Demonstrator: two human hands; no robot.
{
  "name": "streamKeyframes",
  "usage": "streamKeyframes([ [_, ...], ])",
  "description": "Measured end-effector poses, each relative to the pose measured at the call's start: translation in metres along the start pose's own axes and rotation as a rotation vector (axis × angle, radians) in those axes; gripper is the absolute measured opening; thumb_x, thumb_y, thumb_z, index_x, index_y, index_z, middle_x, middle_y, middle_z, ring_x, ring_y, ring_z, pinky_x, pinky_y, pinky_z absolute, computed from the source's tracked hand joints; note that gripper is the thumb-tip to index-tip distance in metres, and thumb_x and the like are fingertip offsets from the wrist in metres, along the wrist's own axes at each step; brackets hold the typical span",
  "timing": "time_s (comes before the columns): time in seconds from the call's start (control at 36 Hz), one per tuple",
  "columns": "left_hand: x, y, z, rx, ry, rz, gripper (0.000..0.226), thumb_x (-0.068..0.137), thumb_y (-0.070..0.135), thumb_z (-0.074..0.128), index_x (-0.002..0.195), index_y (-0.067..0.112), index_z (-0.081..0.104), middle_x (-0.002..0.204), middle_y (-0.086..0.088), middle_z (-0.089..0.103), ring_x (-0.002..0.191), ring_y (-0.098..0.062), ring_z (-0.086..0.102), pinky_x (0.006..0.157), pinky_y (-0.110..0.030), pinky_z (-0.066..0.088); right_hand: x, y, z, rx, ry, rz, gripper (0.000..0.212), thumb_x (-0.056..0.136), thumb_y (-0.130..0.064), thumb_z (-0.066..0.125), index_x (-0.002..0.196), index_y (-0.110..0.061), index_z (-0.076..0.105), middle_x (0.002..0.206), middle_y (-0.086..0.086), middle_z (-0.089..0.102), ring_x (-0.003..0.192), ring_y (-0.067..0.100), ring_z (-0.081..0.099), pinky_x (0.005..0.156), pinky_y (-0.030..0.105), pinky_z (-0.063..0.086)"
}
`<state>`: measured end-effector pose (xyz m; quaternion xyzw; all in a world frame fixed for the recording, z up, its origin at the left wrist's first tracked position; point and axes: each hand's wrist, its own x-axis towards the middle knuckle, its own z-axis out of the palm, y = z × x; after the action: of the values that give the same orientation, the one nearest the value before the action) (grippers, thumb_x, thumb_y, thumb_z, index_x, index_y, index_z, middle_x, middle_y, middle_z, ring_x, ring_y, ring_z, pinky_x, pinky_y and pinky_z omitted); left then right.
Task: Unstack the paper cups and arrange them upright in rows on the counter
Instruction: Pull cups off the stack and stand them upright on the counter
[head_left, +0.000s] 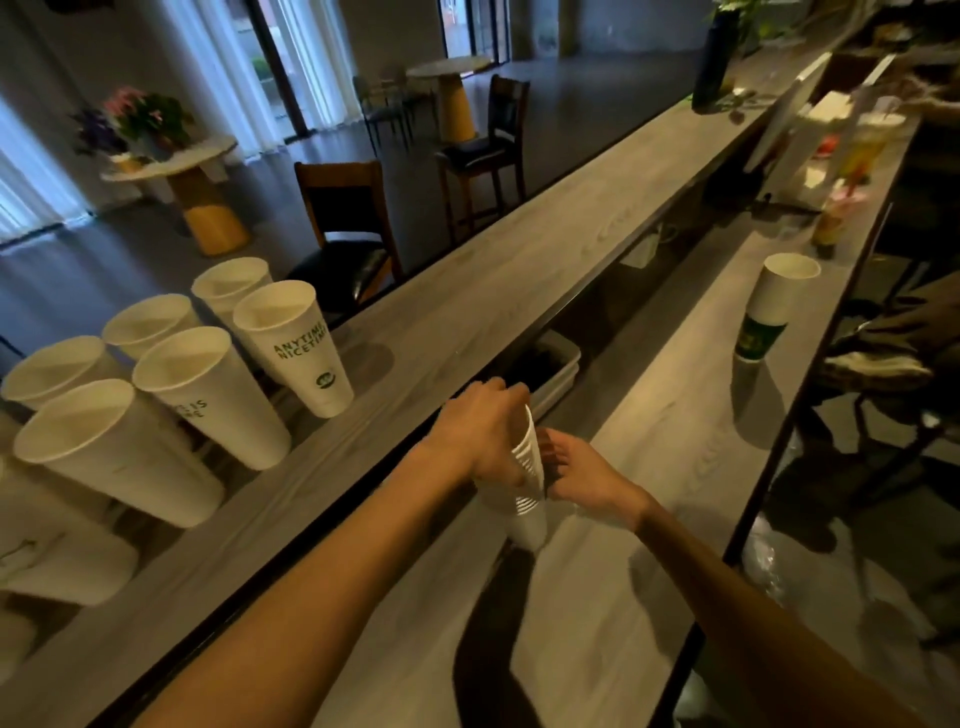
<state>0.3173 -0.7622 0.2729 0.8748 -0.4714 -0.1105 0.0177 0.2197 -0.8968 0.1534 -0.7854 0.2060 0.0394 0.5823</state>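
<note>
Left hand (480, 434) grips a stack of cups (527, 486) over the table (519, 291); right hand (587, 475) touches it beside six upright cups (208, 384).

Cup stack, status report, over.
Left hand grips cup stack from above; right hand at its side. Six cups upright in two rows on upper counter. Nothing blocking.

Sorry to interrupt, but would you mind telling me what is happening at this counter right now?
A person is setting out paper cups. Both hands are on a stack of cups held over the lower counter: the left hand grips it near the top, and the right hand is at its side. Six cups already stand upright in two rows on the upper counter. Another short stack stands farther along the lower counter.
</note>
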Motion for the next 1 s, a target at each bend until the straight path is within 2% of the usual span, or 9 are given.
streamKeyframes([
  [0.14, -0.047, -0.021, -0.041, -0.206, 0.221, 0.009, 0.09, 0.058, 0.045, 0.093, 0.134, 0.031, 0.047, 0.135, 0.005, 0.051, 0.126, -0.019, 0.048, 0.092, -0.033, 0.046, -0.024, -0.025, 0.021, -0.197, 0.004, -0.005, 0.072, 0.067, 0.0, 0.08, 0.129, -0.026, 0.057, 0.12, -0.004, 0.065, 0.114, 0.017, 0.061, 0.098, 0.041, 0.054],
  [0.25, -0.101, -0.037, -0.075, -0.307, 0.414, 0.045, 0.089, 0.055, 0.049, 0.092, 0.131, 0.029, 0.052, 0.129, 0.006, 0.056, 0.117, -0.015, 0.052, 0.091, -0.031, 0.046, -0.048, -0.044, 0.037, -0.177, 0.031, -0.111, 0.089, 0.055, -0.022, 0.089, 0.135, -0.031, 0.052, 0.127, -0.011, 0.062, 0.121, 0.012, 0.058, 0.103, 0.043, 0.05],
  [0.36, -0.18, -0.054, -0.09, -0.532, 0.658, 0.121, 0.093, 0.05, 0.047, 0.096, 0.13, 0.029, 0.052, 0.121, 0.011, 0.059, 0.103, -0.001, 0.056, 0.089, -0.021, 0.05, -0.099, -0.08, 0.076, -0.098, 0.12, -0.257, 0.083, 0.057, -0.027, 0.092, 0.132, -0.031, 0.057, 0.125, -0.013, 0.065, 0.119, 0.005, 0.059, 0.105, 0.038, 0.049],
  [0.47, -0.258, -0.067, -0.09, -0.813, 0.82, 0.146, 0.111, 0.05, 0.044, 0.1, 0.142, 0.03, 0.04, 0.126, 0.011, 0.057, 0.115, 0.002, 0.057, 0.095, -0.02, 0.05, -0.146, -0.115, 0.126, -0.046, 0.164, -0.339, 0.079, 0.058, -0.029, 0.095, 0.129, -0.032, 0.059, 0.125, -0.012, 0.065, 0.119, 0.004, 0.058, 0.1, 0.028, 0.048],
  [0.58, -0.328, -0.086, -0.078, -1.025, 0.787, 0.126, 0.125, 0.047, 0.038, 0.101, 0.149, 0.027, 0.03, 0.14, 0.008, 0.055, 0.125, -0.001, 0.057, 0.103, -0.024, 0.049, -0.189, -0.148, 0.184, -0.013, 0.192, -0.441, 0.068, 0.063, -0.019, 0.093, 0.123, -0.028, 0.063, 0.123, -0.009, 0.066, 0.117, 0.002, 0.059, 0.093, 0.02, 0.05],
  [0.69, -0.387, -0.109, -0.059, -1.078, 0.713, 0.072, 0.107, 0.05, 0.03, 0.101, 0.142, 0.026, 0.046, 0.134, 0.008, 0.064, 0.121, -0.004, 0.062, 0.105, -0.038, 0.053, -0.218, -0.182, 0.238, 0.012, 0.134, -0.492, 0.06, 0.066, -0.013, 0.09, 0.117, -0.029, 0.063, 0.113, -0.01, 0.071, 0.11, 0.004, 0.065, 0.088, 0.018, 0.053],
  [0.78, -0.432, -0.13, -0.058, -1.083, 0.76, 0.019, 0.091, 0.051, 0.029, 0.1, 0.13, 0.031, 0.055, 0.123, 0.012, 0.07, 0.114, 0.001, 0.065, 0.098, -0.027, 0.055, -0.23, -0.207, 0.278, 0.009, 0.045, -0.532, 0.06, 0.067, -0.004, 0.089, 0.115, -0.028, 0.063, 0.108, -0.008, 0.073, 0.107, 0.006, 0.067, 0.086, 0.02, 0.054],
  [0.89, -0.496, -0.161, -0.066, -1.021, 0.835, -0.058, 0.089, 0.05, 0.027, 0.1, 0.128, 0.025, 0.057, 0.121, 0.009, 0.072, 0.112, -0.003, 0.068, 0.096, -0.029, 0.057, -0.235, -0.239, 0.334, 0.003, -0.066, -0.603, 0.063, 0.065, -0.001, 0.089, 0.12, -0.018, 0.064, 0.112, -0.003, 0.073, 0.108, 0.008, 0.068, 0.086, 0.022, 0.055],
  [1.0, -0.557, -0.19, -0.069, -0.963, 0.958, -0.207, 0.083, 0.051, 0.02, 0.101, 0.124, 0.018, 0.06, 0.115, 0.006, 0.075, 0.107, -0.004, 0.07, 0.091, -0.028, 0.058, -0.233, -0.27, 0.393, -0.031, -0.182, -0.661, 0.06, 0.062, -0.006, 0.092, 0.113, -0.025, 0.067, 0.106, -0.007, 0.075, 0.103, 0.007, 0.069, 0.086, 0.024, 0.056],
])
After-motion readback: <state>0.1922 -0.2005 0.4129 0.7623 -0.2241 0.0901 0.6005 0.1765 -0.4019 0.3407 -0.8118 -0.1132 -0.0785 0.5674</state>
